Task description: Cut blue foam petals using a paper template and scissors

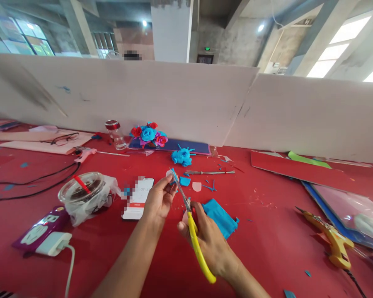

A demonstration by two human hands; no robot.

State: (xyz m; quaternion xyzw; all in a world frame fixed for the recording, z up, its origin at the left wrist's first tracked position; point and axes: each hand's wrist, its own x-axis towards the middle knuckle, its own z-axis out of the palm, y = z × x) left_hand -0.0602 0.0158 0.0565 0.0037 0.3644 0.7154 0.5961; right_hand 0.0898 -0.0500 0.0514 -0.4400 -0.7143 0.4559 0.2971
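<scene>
Use the scissors [197, 247] as reference. Well left of the scissors: note a phone [138, 203], lying flat, screen lit. Beyond the scissors, to the left: note a bouquet [148, 134] of red, blue and pink-purple flowers; judge as finished. At the scissors' tips: find the left hand [161, 196], pinching a small blue piece [173, 171] and a pale pink piece [168, 173]; judge as cutting in progress. Straight beyond the tips: note a blue flower cluster [182, 156]; judge as largely assembled. Just right of the tips: note a blue cutout [185, 181], then a pink cutout [197, 187], both loose on the red surface [255, 256]; count as cut, not yet joined. At the scissors' handles: find the right hand [213, 240], wrapped around the yellow grips. Blade gap: cannot tell. Right of the handles: note a folded blue sheet [224, 219]; judge as stock left for cutting. Far right of the scissors: note a yellow glue gun [332, 240], unheld; assembly apparently pending.
</scene>
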